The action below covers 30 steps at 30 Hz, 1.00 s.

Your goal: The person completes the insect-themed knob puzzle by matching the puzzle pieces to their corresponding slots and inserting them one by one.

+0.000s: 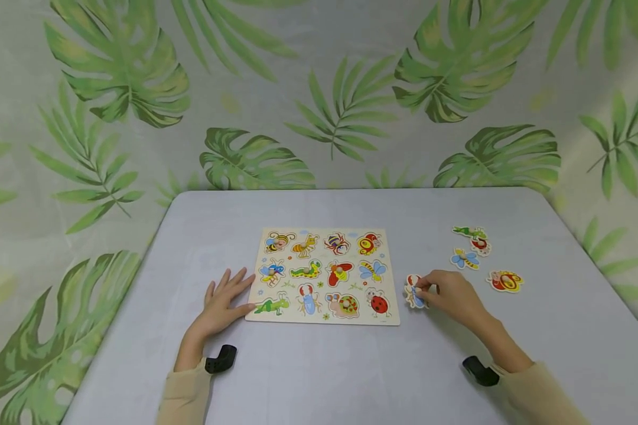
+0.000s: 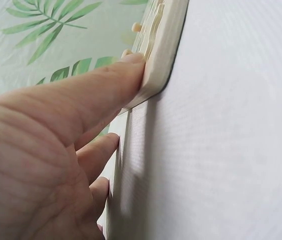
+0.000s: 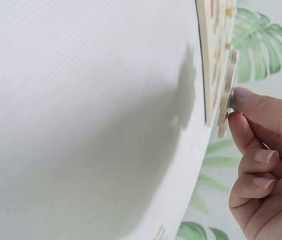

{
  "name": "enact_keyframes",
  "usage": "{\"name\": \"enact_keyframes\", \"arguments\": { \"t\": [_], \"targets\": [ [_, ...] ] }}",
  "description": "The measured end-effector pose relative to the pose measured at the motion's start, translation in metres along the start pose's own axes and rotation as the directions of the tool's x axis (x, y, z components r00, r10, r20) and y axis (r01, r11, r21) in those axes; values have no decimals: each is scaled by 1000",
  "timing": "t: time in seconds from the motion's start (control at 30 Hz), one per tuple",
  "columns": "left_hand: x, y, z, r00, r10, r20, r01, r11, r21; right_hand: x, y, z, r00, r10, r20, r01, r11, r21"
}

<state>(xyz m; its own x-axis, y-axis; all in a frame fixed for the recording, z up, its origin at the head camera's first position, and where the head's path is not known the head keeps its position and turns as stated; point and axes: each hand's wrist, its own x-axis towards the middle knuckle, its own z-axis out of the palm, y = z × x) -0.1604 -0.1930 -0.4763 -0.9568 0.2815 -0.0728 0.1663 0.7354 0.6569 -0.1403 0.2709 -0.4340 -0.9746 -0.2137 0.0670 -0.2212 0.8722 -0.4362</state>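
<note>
A wooden insect puzzle board point(image 1: 292, 283) lies in the middle of the table. My left hand point(image 1: 226, 303) is at its left side, fingers spread and fairly straight; in the left wrist view the thumb point(image 2: 96, 92) touches the board's corner. Just off the board's right edge, my right hand point(image 1: 453, 297) pinches a stag beetle puzzle piece point(image 1: 413, 292) between thumb and fingers. In the right wrist view this piece point(image 3: 226, 100) is seen edge-on, held by its knob above the table, the other fingers curled. A matching beetle picture point(image 1: 309, 302) shows in the board's bottom row.
Loose pieces lie to the right: a grasshopper point(image 1: 469, 232), a ladybug point(image 1: 481, 247) touching or overlapping it, a dragonfly point(image 1: 465, 258) and a red-and-yellow butterfly-like bug point(image 1: 505, 281). Several knobbed pieces, including a spider point(image 1: 337, 244) and a snail point(image 1: 343, 305), sit in the board.
</note>
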Motion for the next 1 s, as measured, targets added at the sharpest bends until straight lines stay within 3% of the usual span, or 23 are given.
{"name": "enact_keyframes", "arguments": {
  "t": [1.0],
  "targets": [
    [0, 0, 0, 1000, -6, 3, 6, 1000, -11, 30, -53, 29, 991, -133, 27, 131, 990, 57]
  ]
}}
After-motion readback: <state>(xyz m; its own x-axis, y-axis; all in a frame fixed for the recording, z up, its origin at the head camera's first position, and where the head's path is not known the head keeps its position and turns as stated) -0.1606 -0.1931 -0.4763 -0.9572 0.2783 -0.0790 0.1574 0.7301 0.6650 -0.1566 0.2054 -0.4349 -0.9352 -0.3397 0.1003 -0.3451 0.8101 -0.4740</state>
